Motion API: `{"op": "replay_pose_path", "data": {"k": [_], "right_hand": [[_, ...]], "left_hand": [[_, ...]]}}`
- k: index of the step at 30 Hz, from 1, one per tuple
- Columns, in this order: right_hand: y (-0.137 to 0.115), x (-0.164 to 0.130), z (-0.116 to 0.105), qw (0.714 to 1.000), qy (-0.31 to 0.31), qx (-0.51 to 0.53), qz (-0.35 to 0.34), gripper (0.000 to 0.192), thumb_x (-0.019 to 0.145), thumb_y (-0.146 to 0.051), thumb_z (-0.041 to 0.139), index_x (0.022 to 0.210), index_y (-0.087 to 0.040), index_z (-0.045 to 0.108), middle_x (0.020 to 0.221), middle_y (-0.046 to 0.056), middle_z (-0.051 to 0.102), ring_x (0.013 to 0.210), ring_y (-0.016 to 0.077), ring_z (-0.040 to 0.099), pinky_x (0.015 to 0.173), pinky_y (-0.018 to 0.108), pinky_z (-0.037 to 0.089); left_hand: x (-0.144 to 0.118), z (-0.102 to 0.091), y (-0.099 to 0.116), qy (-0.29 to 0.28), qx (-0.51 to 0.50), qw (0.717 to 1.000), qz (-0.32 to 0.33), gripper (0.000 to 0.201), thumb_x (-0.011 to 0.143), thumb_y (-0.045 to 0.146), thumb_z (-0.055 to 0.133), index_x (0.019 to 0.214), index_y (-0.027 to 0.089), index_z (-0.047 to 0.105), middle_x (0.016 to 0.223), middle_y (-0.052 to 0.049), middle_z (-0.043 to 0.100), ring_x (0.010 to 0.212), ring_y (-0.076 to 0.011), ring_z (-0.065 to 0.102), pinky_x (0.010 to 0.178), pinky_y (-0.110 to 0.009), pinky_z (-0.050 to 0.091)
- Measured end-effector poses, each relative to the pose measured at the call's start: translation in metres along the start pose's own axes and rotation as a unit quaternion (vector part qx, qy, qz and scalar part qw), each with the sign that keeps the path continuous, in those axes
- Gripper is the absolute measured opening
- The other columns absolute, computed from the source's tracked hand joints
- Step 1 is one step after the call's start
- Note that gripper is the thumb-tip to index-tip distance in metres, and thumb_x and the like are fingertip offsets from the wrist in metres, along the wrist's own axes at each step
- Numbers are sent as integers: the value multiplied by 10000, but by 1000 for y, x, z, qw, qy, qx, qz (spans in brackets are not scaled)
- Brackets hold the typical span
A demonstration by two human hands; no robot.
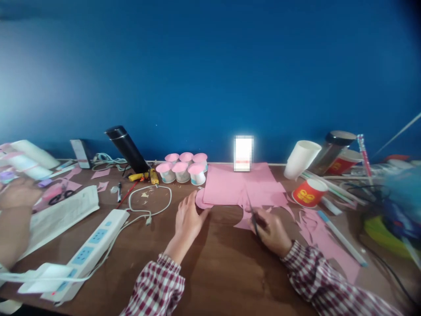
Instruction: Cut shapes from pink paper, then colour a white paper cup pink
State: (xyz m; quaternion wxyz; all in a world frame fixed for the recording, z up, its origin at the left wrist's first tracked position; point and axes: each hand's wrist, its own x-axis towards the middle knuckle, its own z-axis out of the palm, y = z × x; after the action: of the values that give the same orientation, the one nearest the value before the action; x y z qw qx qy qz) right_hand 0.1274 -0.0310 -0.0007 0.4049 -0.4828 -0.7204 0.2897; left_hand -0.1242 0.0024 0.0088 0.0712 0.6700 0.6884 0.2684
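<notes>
Six small white cups (184, 169) stand clustered at the back of the brown table (223, 272), each capped or filled with something pink; whether that is paper or a lid cannot be told. To the right a plain white paper cup (301, 159) leans tilted, mouth toward the wall, its inside hidden. Just in front of it a red paper cup (309, 192) with yellow print lies tipped toward the camera, and its contents cannot be made out. Behind them a metal canister with a dark lid (332, 151) leans against another red cup (344, 162). A black flask (126, 148) stands slanted left of the white cups.

A large sheet of pink paper (237, 184) lies flat near the middle of the table, its front edge cut into uneven shapes, with pink offcuts (322, 237) scattered to the right.

The person's left hand (188, 219), in a plaid sleeve, lies spread out flat with loose fingers, fingertips touching a rounded pink flap at the sheet's left front corner; it grasps nothing. The right hand (271, 230) is clenched around a thin dark tool (252, 214), which may be a pen or scissors; blur keeps that uncertain. The tool's tip points up and away onto the pink paper's front edge.

At the left, a white power strip (88, 250) lies on the table with a white cable (149, 202) looped beside it. Another person's hand (18, 193) shows blurred at the far left edge, near a pair of scissors (61, 195) resting on pink scraps.
</notes>
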Motion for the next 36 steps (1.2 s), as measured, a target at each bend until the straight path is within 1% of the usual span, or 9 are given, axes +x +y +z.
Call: {"op": "replay_pose_path", "data": {"k": [6,11,15,19,22,25,28,32,36], "right_hand": [[-15,-5,-2,980,-68,-133,-134,272,813,-360,592,989,-156,628,681,35,637,583,142,571,559,234,426],[-17,-8,-3,966,-32,-128,-223,295,815,-356,595,1035,-158,589,661,24,633,560,133,574,541,227,429],[-29,-15,4,952,-7,-81,-295,411,794,-407,622,1113,-167,526,672,17,647,568,131,598,543,227,448],[-64,-29,8,963,6,37,-266,443,785,-484,607,1082,-164,534,640,14,646,548,128,609,533,219,461],[-89,-46,4,968,9,56,-246,415,787,-484,600,1063,-174,568,609,12,648,557,149,623,568,244,481],[-99,-61,-2,967,8,43,-250,353,830,-405,581,1117,-202,555,632,3,672,577,143,635,623,244,491],[-93,-66,-6,962,-31,71,-263,440,805,-478,595,1131,-191,522,628,-8,658,506,107,601,530,194,457],[-81,-57,-12,967,-52,51,-244,440,825,-517,544,1108,-180,524,633,8,644,496,111,579,484,204,418],[-71,-52,-13,965,-17,-47,-257,433,836,-499,529,1113,-167,502,622,13,632,494,132,567,463,232,382]], "left_hand": [[11,5,-5,-33,58,998,8,596,761,469,560,1274,191,436,1186,-129,587,1074,-300,528,880,-405,405],[8,-2,1,8,70,997,32,607,753,464,565,1272,177,441,1223,-143,547,1101,-312,501,900,-421,406],[-1,-1,27,52,13,990,127,422,809,331,516,1211,203,496,1198,-107,566,1114,-276,496,961,-415,374],[-21,18,73,-46,-71,967,239,319,822,282,495,1115,193,584,1108,-100,620,1034,-245,551,923,-384,417],[-42,37,114,-166,-124,919,336,261,834,308,494,1033,225,641,1111,-83,628,1048,-241,554,939,-373,414],[-52,53,146,-203,-159,878,404,273,822,336,528,1047,230,639,1151,-87,617,1100,-254,525,1010,-405,350],[-36,69,162,-186,-116,912,346,452,784,381,574,1209,232,530,1319,-119,495,1257,-318,384,1075,-531,191],[-4,84,164,-140,-15,976,166,615,758,446,581,1276,139,455,1388,-219,374,1302,-410,279,1032,-573,223],[-4,90,161,-160,-19,960,228,356,838,271,481,1138,100,568,1264,-202,509,1225,-312,422,1040,-440,300]]}}
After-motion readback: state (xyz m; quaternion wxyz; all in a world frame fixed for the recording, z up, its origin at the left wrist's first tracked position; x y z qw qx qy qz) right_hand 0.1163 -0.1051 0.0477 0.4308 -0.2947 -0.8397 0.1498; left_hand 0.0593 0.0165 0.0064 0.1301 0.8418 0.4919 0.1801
